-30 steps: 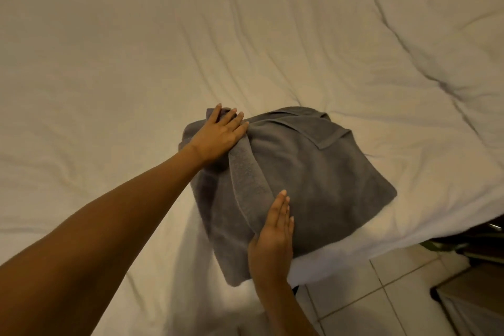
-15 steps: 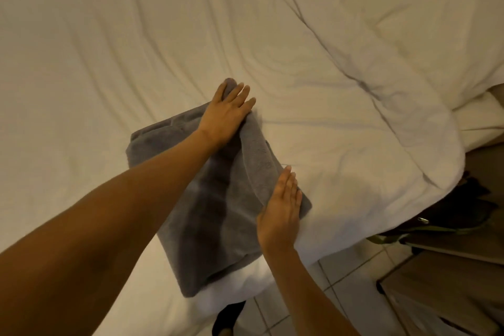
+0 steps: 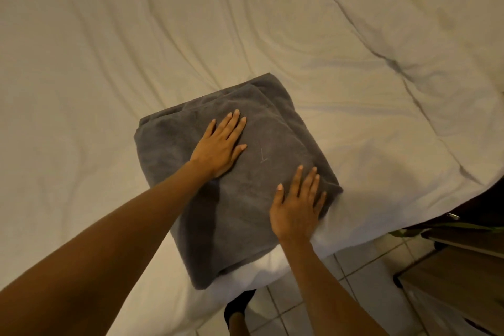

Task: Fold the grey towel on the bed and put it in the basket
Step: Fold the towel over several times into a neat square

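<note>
While the grey towel (image 3: 231, 199) lies folded into a thick block near the edge of the bed (image 3: 109, 63), both hands press flat on top of it. The left hand (image 3: 219, 146) rests near its middle with fingers straight; the right hand (image 3: 297, 206) lies spread by its right edge, above the tiled floor (image 3: 362, 281).

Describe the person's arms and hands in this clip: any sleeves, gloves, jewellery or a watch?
Both arms are bare from as far up as the view reaches down to the wrist; no sleeve shows. The left hand and the right hand are bare too, with no gloves. No rings, bracelets or watch show on the sides facing the camera. The fingernails look short and unpainted, though the light is dim.
</note>
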{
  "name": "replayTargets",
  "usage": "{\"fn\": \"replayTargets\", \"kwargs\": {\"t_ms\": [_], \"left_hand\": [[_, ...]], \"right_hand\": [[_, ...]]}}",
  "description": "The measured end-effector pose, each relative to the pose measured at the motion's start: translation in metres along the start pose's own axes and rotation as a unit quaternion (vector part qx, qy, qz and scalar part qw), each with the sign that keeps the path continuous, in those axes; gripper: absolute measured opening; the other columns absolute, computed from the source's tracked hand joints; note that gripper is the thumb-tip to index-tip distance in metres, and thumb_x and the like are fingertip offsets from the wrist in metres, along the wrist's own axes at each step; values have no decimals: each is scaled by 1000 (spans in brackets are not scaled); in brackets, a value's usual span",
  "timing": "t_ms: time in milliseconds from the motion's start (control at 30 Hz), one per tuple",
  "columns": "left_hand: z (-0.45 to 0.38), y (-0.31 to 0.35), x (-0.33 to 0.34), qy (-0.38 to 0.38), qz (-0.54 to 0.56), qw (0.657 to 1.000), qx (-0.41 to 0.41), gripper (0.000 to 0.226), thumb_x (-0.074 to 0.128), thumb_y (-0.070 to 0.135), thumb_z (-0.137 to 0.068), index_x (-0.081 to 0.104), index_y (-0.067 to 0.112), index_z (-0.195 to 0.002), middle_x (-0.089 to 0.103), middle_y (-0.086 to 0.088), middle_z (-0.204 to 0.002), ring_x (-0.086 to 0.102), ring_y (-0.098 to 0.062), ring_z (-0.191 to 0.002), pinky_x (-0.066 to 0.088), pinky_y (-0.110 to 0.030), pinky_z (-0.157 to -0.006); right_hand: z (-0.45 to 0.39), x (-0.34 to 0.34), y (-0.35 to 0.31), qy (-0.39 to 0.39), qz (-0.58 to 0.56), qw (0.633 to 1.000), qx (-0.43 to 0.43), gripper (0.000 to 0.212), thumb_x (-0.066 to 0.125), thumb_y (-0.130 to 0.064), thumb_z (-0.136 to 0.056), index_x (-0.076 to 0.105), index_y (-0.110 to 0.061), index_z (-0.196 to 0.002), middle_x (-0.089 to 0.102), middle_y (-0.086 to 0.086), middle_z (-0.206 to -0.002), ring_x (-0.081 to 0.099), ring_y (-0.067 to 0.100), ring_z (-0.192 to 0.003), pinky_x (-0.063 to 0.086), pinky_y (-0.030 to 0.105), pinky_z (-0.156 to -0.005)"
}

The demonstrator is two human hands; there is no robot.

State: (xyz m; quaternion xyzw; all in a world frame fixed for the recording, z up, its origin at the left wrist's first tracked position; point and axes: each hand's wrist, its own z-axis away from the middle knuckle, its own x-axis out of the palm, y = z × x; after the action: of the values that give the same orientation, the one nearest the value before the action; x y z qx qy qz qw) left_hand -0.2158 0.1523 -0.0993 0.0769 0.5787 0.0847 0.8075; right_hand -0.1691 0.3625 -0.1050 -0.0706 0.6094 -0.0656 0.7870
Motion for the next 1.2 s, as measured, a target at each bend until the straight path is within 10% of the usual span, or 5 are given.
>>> {"fn": "replayTargets", "kwargs": {"t_ms": [433, 767, 1200], "left_hand": [[-18, -15, -24, -48, -41, 998, 16, 66, 20, 48, -99, -6, 16, -151, -9, -6, -161, -5, -20, -149, 1, -44, -122], [-13, -26, -23, -40, -55, 998, 0, 68, 20, 49, -99, -7, 14, -151, -7, -7, -161, -4, -21, -149, 1, -44, -122], [101, -41, 6, -16, 29, 997, -69, 76, 3, 59, -91, -7, 11, -150, -9, -9, -160, -4, -21, -148, -8, -31, -115]], "right_hand": [[-41, -15, 32, 16, -27, 998, -57, 62, 22, -43, -94, 21, -14, -148, 32, 21, -150, 27, 34, -140, 10, 51, -115], [-63, -15, 36, -100, 66, 992, -26, 61, 19, -37, -100, -8, -13, -149, -3, 13, -159, -3, 28, -146, -4, 49, -117], [45, 6, 10, -17, 23, 989, -144, 54, 19, -39, -98, 35, -15, -143, 36, 21, -148, 36, 36, -136, 23, 53, -110]]}}
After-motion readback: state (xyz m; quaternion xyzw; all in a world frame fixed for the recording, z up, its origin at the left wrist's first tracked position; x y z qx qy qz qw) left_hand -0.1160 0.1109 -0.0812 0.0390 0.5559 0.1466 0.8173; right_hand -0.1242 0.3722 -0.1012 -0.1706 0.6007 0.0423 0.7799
